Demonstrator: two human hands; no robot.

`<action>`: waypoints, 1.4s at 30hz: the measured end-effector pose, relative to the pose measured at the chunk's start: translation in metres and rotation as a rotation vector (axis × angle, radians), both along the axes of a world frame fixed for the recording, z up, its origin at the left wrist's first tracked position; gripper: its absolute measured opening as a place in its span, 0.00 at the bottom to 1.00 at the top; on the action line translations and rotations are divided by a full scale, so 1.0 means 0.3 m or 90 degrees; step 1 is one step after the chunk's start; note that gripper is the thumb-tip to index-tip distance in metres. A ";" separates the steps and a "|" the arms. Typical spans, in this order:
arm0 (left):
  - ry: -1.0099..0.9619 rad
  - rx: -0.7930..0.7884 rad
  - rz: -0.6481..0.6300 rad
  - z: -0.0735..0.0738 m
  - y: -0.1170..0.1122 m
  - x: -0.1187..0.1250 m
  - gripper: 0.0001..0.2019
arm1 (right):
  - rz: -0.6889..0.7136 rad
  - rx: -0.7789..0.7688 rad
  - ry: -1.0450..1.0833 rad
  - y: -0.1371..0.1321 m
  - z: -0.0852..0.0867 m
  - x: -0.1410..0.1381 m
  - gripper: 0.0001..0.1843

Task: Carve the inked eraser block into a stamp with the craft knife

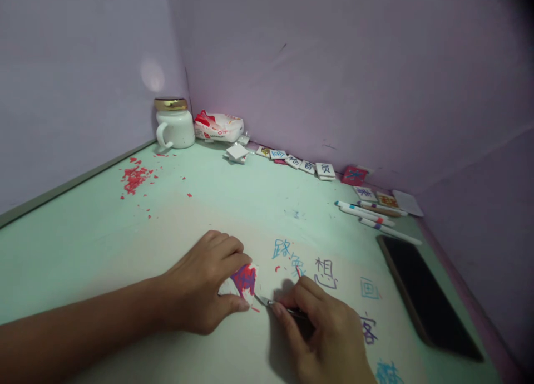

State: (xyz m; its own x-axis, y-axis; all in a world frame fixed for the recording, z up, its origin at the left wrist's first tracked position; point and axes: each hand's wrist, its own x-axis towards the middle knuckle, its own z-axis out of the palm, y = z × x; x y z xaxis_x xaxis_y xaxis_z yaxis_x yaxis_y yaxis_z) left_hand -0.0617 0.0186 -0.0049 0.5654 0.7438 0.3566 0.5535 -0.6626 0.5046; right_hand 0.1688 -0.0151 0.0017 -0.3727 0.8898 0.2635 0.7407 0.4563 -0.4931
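Observation:
My left hand (206, 281) pinches a small white block (244, 281) coloured red and purple on top, holding it down on the pale green table (83, 250). My right hand (325, 331) grips a thin metal carving tool (267, 302) like a pen. Its tip touches the block's right edge. Tiny red shavings lie beside the block. Blue and purple characters (323, 272) are stamped or written on the table just beyond my right hand.
A white mug with a gold lid (173, 123) and a red-and-white packet (217, 126) stand in the far corner. Red shavings (134, 178) lie at left. Printed tiles (300, 164) line the wall. Several markers (375, 214) and a dark phone (425, 295) lie at right.

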 end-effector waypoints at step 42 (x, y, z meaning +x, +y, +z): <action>-0.004 0.011 0.019 -0.014 -0.001 0.001 0.14 | -0.010 0.052 0.031 -0.003 -0.019 -0.006 0.08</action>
State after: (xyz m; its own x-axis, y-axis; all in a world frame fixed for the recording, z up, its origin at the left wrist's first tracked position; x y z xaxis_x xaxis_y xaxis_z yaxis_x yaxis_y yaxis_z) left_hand -0.0613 0.0184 -0.0091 0.5407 0.7540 0.3730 0.5701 -0.6545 0.4967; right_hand 0.1669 -0.0161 -0.0041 -0.3438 0.8705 0.3523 0.7246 0.4845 -0.4901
